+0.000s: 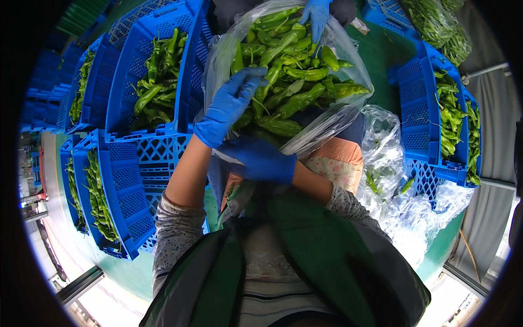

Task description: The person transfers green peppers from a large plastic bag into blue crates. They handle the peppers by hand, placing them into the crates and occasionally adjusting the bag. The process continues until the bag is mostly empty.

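Note:
A clear plastic bag full of long green peppers lies open before me. My left hand, in a blue glove, is over the bag's left side, its bent fingertips at the peppers; whether they grip one is unclear. My right hand, also gloved in blue, reaches left across the bag's near side, below my left wrist. It is blurred and in shadow, so its grip is hidden. Another person's blue-gloved hand reaches into the peppers from the far side.
Blue plastic crates with peppers stand at left, a large one nearest the bag. More blue crates stand at right, below bagged peppers. Crumpled clear plastic lies at right. Patterned orange fabric shows beneath the bag.

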A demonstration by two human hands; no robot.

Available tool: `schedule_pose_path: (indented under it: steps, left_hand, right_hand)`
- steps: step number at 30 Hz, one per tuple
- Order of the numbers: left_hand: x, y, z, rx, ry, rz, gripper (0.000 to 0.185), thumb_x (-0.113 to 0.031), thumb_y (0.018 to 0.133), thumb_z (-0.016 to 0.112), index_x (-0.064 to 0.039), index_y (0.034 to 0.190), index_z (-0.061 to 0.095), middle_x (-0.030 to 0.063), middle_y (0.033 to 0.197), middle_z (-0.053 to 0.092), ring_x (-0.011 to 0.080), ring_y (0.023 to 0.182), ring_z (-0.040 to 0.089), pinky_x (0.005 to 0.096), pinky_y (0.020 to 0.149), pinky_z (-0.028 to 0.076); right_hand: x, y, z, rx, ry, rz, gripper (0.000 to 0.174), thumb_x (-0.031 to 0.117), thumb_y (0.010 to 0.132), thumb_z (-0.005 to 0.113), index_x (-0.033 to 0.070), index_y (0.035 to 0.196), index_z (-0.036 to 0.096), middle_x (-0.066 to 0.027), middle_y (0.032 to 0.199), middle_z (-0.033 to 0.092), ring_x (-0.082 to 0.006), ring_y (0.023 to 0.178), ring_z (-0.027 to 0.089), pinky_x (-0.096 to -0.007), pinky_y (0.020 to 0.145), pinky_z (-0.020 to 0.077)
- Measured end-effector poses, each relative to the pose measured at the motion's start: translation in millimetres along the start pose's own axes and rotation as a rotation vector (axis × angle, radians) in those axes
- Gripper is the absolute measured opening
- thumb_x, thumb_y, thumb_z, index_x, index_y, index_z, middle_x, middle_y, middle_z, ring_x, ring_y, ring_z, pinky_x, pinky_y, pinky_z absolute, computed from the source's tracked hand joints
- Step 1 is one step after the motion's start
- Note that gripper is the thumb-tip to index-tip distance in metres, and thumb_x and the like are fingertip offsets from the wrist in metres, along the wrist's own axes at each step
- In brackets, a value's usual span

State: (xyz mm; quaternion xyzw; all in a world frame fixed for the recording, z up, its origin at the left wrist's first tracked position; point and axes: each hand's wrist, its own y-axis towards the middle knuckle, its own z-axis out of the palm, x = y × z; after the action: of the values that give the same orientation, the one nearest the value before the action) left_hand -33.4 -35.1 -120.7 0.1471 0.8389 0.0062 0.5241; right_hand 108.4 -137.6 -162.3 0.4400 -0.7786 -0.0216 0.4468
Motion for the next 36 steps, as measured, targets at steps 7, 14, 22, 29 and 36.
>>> schedule_pose_path:
  steps: [7,14,22,29,36]
  left_hand:
    - [84.7,32.1,-46.7,-0.279,0.941,-0.236,0.04,-0.029,0.087,0.056,-0.005,0.119,0.062,0.0222,0.116,0.062,0.0403,0.103,0.06,0.0452,0.09,0.048]
    - [91.3,61.3,50.2,-0.109,0.509,-0.46,0.067,-0.038,0.079,0.072,0.006,0.124,0.053,0.0246,0.113,0.063,0.0388,0.103,0.061,0.0426,0.09,0.049]
    - [30.1,28.4,5.4,0.306,-0.975,-0.695,0.05,-0.017,0.091,0.059,0.002,0.135,0.046,0.0184,0.127,0.059,0.0226,0.105,0.063,0.0322,0.087,0.053]
    - [-41.3,2.8,29.1,0.335,-1.211,-0.497,0.048,-0.017,0.095,0.056,0.0,0.138,0.043,0.0162,0.132,0.055,0.0238,0.115,0.058,0.035,0.1,0.045]
    - [-85.7,-27.0,68.3,0.185,-0.981,-0.454,0.052,-0.012,0.089,0.066,-0.007,0.138,0.047,0.009,0.121,0.061,0.0173,0.106,0.061,0.0292,0.094,0.047]
  right_hand:
    - [-43.8,-13.0,-54.1,-0.272,0.3,0.293,0.044,0.009,0.085,0.061,0.01,0.129,0.055,-0.0151,0.117,0.062,-0.0344,0.098,0.061,-0.0419,0.087,0.0494]
    - [-144.4,-36.5,-84.1,0.074,-1.003,0.591,0.068,0.015,0.073,0.066,0.014,0.138,0.045,-0.0121,0.122,0.059,-0.0364,0.117,0.053,-0.0493,0.112,0.025]
    - [-94.7,-31.4,-123.0,-0.064,-0.516,0.802,0.064,0.021,0.075,0.071,0.008,0.133,0.047,-0.0167,0.117,0.06,-0.0327,0.106,0.06,-0.0419,0.097,0.0448]
    - [-59.9,-37.1,-153.4,-0.663,1.531,0.415,0.062,0.013,0.077,0.059,0.003,0.137,0.043,-0.0152,0.131,0.055,-0.0317,0.117,0.056,-0.0462,0.102,0.0431]
    - [-44.8,-26.3,-117.5,-0.928,1.769,0.186,0.049,0.022,0.084,0.052,0.001,0.128,0.051,-0.0153,0.128,0.057,-0.0312,0.118,0.053,-0.0448,0.104,0.0404]
